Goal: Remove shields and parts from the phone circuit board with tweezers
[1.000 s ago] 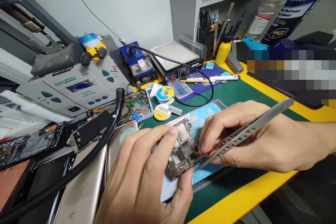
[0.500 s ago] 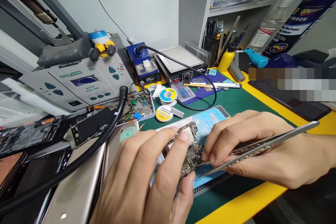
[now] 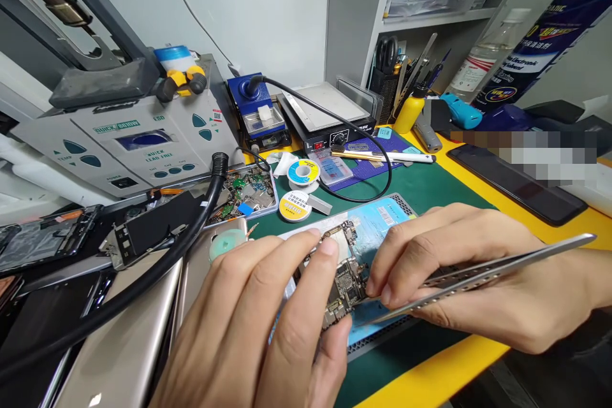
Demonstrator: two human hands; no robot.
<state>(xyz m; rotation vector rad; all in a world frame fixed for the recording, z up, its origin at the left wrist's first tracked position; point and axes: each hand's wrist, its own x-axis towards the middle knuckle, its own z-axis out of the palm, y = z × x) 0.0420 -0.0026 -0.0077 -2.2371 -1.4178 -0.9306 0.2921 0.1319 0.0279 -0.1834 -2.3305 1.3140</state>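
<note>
My left hand [image 3: 268,312] grips a phone circuit board [image 3: 347,280], its fingers over the top face and its thumb at the near edge. The board lies over a light-blue patterned mat [image 3: 373,223] with a grey perforated border. At the board's right edge, the fingertips of my right hand [image 3: 478,268] are pressed together. That hand also has metal tweezers [image 3: 507,268] lying across it, tips pointing down to the left and the back end sticking out to the right. Whether the right fingertips pinch a small part of the board is hidden.
A hot air station [image 3: 148,140] stands at left, its thick black hose [image 3: 191,242] crossing over phones. Behind the mat are a solder spool [image 3: 303,172], a round tin [image 3: 295,206], a tray of boards [image 3: 253,194] and a heating plate [image 3: 329,111]. A black phone [image 3: 516,185] lies right.
The view has shifted slightly, so the bench items sit a little further left. The back end of the tweezers reaches further right. Both hands keep nearly the same place at the board.
</note>
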